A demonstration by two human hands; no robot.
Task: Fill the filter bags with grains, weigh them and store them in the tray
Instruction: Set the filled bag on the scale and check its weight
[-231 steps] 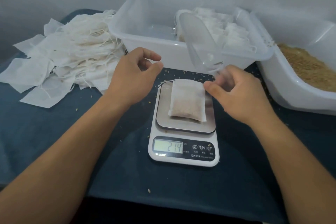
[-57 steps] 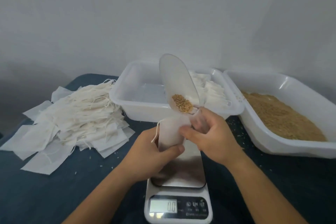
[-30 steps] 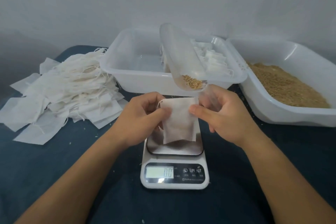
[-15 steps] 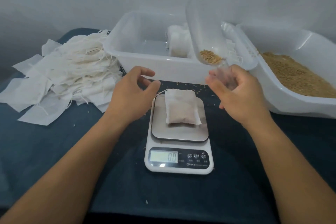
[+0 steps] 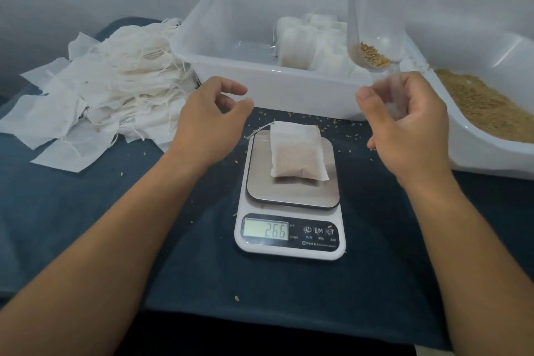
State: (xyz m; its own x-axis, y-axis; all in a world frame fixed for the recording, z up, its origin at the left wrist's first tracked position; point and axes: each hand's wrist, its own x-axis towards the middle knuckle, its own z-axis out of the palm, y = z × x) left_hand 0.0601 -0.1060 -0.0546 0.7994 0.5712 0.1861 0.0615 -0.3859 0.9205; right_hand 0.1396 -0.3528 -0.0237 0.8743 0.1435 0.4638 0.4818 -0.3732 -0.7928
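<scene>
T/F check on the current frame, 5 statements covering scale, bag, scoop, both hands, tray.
1. The filled filter bag lies on the scale platform. True.
2. The scale display reads 0.0. False: it reads 26.6.
3. The left hand holds the bag. False: it hovers beside the bag, fingers loosely curled, holding nothing.
4. The right hand has its grip on the handle of a clear scoop with some grains left in it. True.
5. The storage tray has no bags in it. False: filled bags are stacked at its right side.
</scene>
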